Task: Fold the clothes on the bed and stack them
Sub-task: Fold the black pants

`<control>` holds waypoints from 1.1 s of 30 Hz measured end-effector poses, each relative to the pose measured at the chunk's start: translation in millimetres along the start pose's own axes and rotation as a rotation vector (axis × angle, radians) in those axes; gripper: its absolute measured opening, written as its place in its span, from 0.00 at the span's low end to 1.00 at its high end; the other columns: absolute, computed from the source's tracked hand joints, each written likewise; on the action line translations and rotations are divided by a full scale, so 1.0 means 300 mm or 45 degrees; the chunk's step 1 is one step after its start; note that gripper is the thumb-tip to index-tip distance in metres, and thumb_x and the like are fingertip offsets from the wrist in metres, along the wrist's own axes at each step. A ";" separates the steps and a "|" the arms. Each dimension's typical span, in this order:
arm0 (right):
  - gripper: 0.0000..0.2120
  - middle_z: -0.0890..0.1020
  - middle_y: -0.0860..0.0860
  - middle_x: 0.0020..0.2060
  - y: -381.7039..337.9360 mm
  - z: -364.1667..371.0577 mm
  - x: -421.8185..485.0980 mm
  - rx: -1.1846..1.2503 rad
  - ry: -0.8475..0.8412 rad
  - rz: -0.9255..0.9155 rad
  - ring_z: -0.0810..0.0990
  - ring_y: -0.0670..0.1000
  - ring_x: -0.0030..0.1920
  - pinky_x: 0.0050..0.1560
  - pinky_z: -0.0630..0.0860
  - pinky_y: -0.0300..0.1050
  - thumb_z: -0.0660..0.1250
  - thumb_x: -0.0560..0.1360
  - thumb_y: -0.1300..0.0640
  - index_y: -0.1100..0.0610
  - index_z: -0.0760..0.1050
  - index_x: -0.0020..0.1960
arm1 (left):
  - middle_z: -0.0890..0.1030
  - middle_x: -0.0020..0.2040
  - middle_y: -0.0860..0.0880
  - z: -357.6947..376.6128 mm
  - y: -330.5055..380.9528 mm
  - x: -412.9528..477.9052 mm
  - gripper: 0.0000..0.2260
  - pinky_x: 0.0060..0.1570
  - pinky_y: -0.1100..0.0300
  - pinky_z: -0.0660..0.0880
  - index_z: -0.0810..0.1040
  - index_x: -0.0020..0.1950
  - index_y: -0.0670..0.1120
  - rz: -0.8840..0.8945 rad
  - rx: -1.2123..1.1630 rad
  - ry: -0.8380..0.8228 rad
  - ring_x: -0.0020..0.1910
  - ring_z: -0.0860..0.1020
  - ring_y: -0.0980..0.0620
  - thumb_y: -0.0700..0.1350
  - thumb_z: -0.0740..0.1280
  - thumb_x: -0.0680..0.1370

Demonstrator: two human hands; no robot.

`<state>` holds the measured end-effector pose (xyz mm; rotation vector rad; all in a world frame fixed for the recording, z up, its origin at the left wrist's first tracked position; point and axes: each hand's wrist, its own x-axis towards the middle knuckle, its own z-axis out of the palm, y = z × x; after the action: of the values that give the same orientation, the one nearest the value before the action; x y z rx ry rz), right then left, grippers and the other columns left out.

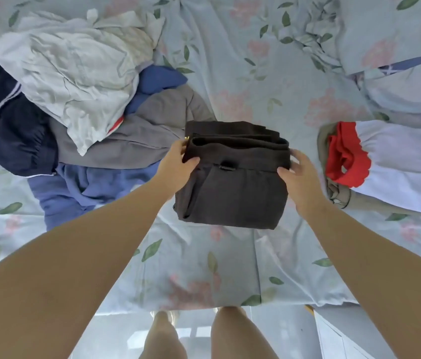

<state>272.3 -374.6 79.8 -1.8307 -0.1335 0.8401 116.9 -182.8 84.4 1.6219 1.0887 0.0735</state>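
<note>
Folded dark pants sit mid-bed, with the left hand gripping their left edge and the right hand gripping the right edge, thumbs on top. The messy pile is just to the left, touching the pants. The folded stack of white, red and khaki stuff sits on the right.
</note>
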 end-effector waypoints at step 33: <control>0.20 0.72 0.49 0.68 0.395 0.065 0.141 -1.441 -0.690 -0.152 0.69 0.52 0.68 0.66 0.67 0.45 0.58 0.80 0.58 0.50 0.66 0.72 | 0.72 0.67 0.48 0.185 -0.365 0.093 0.21 0.58 0.52 0.74 0.68 0.70 0.49 0.203 1.575 -0.617 0.62 0.74 0.45 0.37 0.58 0.78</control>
<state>258.0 -390.5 -45.6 -2.4969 -1.2628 1.2949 98.0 -210.8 -37.0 2.5953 0.5866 -1.0181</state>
